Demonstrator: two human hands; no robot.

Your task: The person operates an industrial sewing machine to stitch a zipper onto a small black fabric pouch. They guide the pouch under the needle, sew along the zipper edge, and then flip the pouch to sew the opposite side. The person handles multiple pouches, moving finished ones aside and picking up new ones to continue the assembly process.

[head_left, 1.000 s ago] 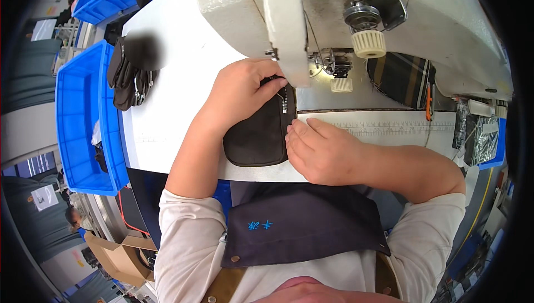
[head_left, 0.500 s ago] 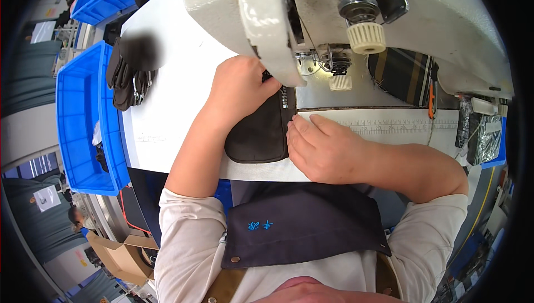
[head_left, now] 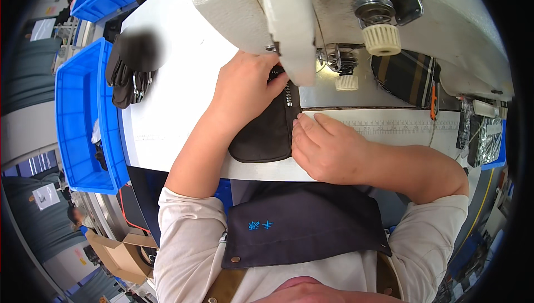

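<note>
A dark brown fabric pouch (head_left: 261,136) with rounded lower corners lies flat on the white table, a metal zipper (head_left: 288,95) running along its right part. My left hand (head_left: 247,89) is closed on its upper end, thumb pressed onto the fabric beside the zipper; its fingertips are partly hidden under the sewing machine's head. With its fingers bunched, my right hand (head_left: 328,147) pinches the pouch's right edge below the zipper. The sewing machine (head_left: 292,25) stands over the pouch's far end, and its pale head covers the needle area.
A blue bin (head_left: 83,119) stands along the table's left side, with a pile of dark fabric pieces (head_left: 130,75) beside it. A printed ruler strip (head_left: 400,127) crosses the table at right. Beyond it lie a striped dark fabric piece (head_left: 406,78) and an orange-handled tool (head_left: 433,103).
Both hands and the pouch have shifted slightly to the right. The sewing machine's head also appears farther right in the picture. My grip on the pouch looks the same.
</note>
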